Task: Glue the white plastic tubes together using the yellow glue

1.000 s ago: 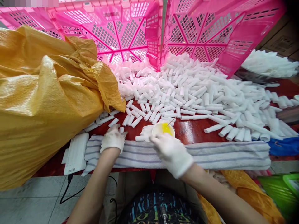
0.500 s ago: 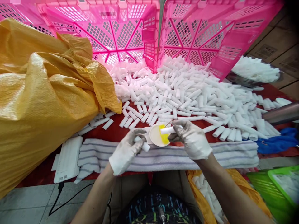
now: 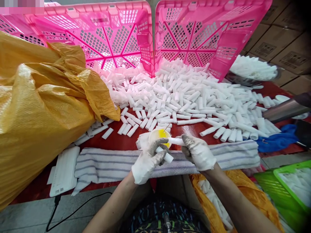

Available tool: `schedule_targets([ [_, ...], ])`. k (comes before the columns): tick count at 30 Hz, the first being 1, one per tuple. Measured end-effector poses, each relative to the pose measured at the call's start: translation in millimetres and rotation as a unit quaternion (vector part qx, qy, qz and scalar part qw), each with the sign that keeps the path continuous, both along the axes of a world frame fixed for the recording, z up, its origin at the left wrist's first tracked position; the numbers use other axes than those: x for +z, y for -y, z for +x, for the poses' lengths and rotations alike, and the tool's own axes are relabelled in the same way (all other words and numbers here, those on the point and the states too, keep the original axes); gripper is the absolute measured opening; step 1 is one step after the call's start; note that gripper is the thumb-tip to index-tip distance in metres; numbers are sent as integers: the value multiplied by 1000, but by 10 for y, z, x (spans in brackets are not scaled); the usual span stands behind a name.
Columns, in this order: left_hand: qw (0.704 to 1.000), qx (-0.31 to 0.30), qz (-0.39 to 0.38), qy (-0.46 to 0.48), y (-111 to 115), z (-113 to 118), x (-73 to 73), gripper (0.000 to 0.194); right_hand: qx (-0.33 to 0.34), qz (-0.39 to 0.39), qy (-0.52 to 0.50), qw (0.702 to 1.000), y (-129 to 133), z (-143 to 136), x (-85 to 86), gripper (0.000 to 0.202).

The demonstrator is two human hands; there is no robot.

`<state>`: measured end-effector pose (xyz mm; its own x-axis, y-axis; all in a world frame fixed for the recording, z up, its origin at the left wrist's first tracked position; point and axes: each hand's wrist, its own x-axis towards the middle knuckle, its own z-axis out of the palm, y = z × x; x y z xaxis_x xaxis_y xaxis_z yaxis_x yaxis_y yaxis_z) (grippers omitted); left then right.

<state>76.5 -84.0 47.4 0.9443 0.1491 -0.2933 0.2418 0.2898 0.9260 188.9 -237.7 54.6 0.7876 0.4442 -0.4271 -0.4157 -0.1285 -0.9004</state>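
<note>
Above red tabletop, left hand curls round one tube; right hand pinches another tube.

A short, white, plastic-looking cylindrical tube sits between the left hand's thumb and fingers, its free end slanting down and rightward past the thumb tip. A second white, plastic-looking cylindrical tube, pinched by the right hand's fingertips, points nearly level toward the left fingers.
</note>
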Motion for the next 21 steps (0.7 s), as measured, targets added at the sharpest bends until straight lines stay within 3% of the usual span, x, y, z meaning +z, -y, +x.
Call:
schedule_targets([
  [3, 998, 64, 2, 13, -147, 7, 16, 44, 70, 42, 20, 996, -33, 108, -83, 51],
  [6, 990, 134, 43, 4, -361, 1, -18, 42, 95, 39, 82, 991, -126, 270, -244, 45],
  [9, 980, 172, 99, -15, -531, -12, -152, 41, 101, 3, 186, 977, -203, 389, -451, 34],
  [12, 958, 201, 202, -29, -623, -35, -332, 32, 117, 44, 313, 942, -186, 417, -612, 22],
  [14, 932, 198, 300, -41, -658, -51, -422, 26, 117, 61, 352, 927, -141, 401, -662, 22],
  [16, 906, 164, 388, -43, -683, -60, -467, 26, 126, 26, 348, 929, -98, 377, -675, 27],
  [18, 883, 119, 452, -41, -703, -60, -469, 30, 141, -12, 348, 927, -73, 354, -679, 30],
  [21, 854, 65, 512, -66, -717, -51, -413, 31, 131, 8, 414, 901, -60, 328, -685, 18],
])
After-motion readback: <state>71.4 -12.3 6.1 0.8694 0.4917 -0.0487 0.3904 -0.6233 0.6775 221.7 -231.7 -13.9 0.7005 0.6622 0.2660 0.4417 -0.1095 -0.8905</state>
